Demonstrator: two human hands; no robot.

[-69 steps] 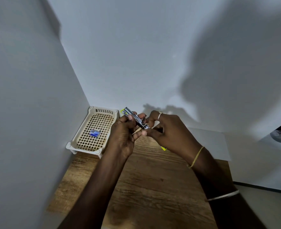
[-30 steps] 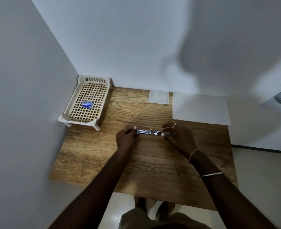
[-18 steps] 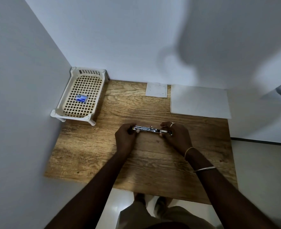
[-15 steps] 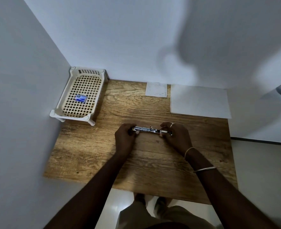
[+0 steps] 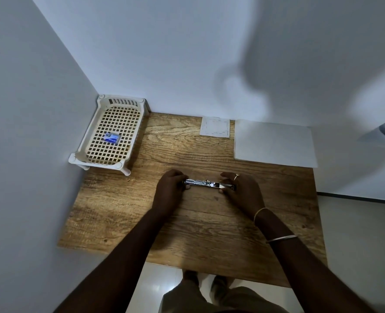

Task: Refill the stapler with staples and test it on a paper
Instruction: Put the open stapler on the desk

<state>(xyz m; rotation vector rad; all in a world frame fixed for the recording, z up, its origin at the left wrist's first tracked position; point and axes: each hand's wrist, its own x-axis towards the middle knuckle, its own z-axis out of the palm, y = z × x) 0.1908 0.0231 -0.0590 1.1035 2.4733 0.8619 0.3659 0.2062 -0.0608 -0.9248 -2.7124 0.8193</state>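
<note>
While the fingers (image 5: 185,187) of the left hand (image 5: 169,188) curl round the left end of 1 metal stapler (image 5: 206,184), the thumb and fingers (image 5: 226,176) of the right hand (image 5: 243,191) pinch its right end, so that 2 hands are clamped on 1 tool. The stapler lies lengthwise from left to right, with its shiny channel facing up, at the middle of the wooden table (image 5: 187,233); whether it rests on the wood or sits just above it cannot be told. The right hand carries 1 ring (image 5: 236,176), and the right wrist carries 2 bands (image 5: 260,213). At the far edge lie 2 papers: 1 small square sheet (image 5: 214,127) and 1 larger sheet (image 5: 274,143) just beside it. In the far left corner stands 1 cream lattice basket (image 5: 128,105), which holds 1 small blue box (image 5: 111,137).
</note>
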